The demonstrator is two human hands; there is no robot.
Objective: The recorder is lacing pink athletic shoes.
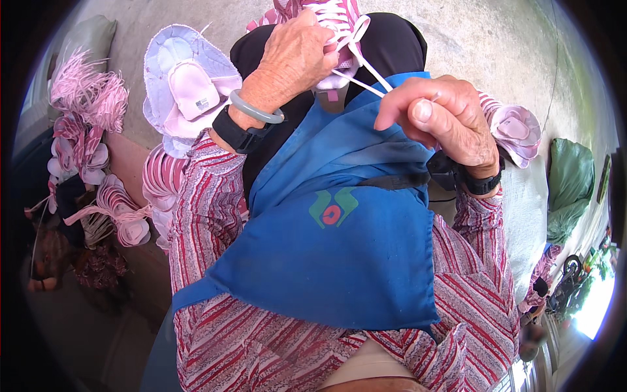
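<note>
A pink shoe upper [330,19] with white laces rests on my lap near the top centre. My left hand [294,55] grips it from the left, fingers curled over the laced part. My right hand [444,117] pinches a white lace [369,68] and pulls it taut toward the right. A blue apron [339,248] covers my lap below both hands. I wear a striped red and white shirt, a pale bangle and a black wristband on the left wrist, and a black band on the right.
A stack of pale pink shoe uppers [186,85] lies at the left, with more pink pieces and bundled laces [91,91] further left. One more pink upper [516,130] sits at my right. A green bag [568,189] stands on the concrete floor.
</note>
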